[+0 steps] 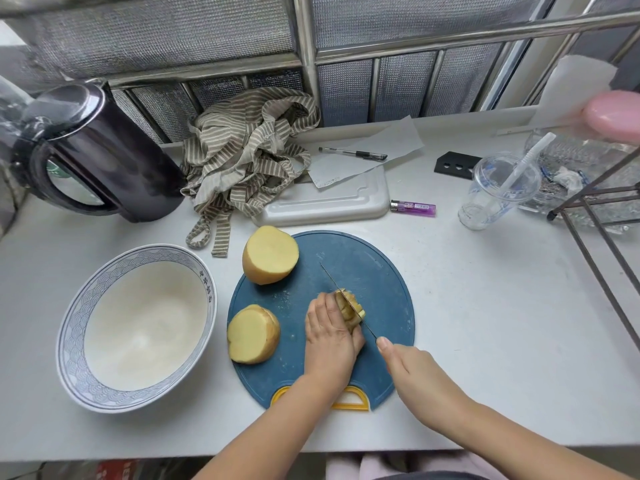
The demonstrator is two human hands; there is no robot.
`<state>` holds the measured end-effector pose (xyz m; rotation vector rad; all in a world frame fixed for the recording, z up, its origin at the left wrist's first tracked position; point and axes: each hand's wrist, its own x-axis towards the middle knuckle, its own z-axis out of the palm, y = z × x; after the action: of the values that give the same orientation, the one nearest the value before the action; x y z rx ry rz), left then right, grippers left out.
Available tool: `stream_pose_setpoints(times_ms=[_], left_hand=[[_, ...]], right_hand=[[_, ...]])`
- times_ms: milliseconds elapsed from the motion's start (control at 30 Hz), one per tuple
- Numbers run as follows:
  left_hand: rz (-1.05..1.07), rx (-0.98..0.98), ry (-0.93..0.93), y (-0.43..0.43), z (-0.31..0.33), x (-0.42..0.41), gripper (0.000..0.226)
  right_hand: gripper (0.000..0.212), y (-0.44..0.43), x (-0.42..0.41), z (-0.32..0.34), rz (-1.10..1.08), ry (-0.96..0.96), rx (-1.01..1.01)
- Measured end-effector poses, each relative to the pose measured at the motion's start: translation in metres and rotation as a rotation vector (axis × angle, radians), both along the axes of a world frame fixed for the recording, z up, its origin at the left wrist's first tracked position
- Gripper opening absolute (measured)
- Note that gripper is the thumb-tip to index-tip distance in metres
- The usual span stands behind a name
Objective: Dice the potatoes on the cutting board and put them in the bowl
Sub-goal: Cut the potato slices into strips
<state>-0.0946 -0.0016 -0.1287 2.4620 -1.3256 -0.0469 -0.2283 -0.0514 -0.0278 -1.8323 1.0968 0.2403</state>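
**A potato piece under the knife on the blue board**

The left hand (330, 332) curls its fingers over a partly sliced potato piece (347, 304) and presses it on the round cutting board (363, 265). The right hand (412, 372) grips a thin knife (334, 282), whose blade stands in the piece. At the board's left rim lie a larger potato half (270, 254) and a smaller potato half (252, 334). The board sits by the front edge of the tabletop (485, 323). The bowl (145, 323) stands beside it, toward the left edge.
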Motion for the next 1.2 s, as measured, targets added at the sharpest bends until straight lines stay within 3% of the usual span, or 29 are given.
stream_pose_setpoints(times_ms=[400,467,567,633,1067,1200], left_hand=[[-0.024,0.02,-0.004,0.001,0.0,0.0,0.075],[-0.028,0.005,-0.004,0.001,0.002,0.0,0.071],[-0.014,0.003,0.03,0.001,0.009,0.0,0.065],[-0.015,-0.013,0.048,0.002,0.011,0.001,0.065],[0.002,-0.087,0.284,0.014,0.017,-0.003,0.09],[-0.005,-0.134,0.257,0.02,0.016,-0.003,0.081]], right_hand=[[0.05,-0.01,0.012,-0.023,-0.027,-0.017,-0.023],[0.051,-0.013,0.009,-0.024,-0.09,-0.053,0.055],[0.051,-0.023,0.0,-0.022,-0.299,-0.144,0.393],[0.052,-0.027,-0.006,-0.019,-0.328,-0.166,0.487],[0.049,-0.005,-0.018,-0.001,-0.272,-0.258,0.274],[0.049,-0.003,-0.016,-0.001,-0.221,-0.252,0.212]])
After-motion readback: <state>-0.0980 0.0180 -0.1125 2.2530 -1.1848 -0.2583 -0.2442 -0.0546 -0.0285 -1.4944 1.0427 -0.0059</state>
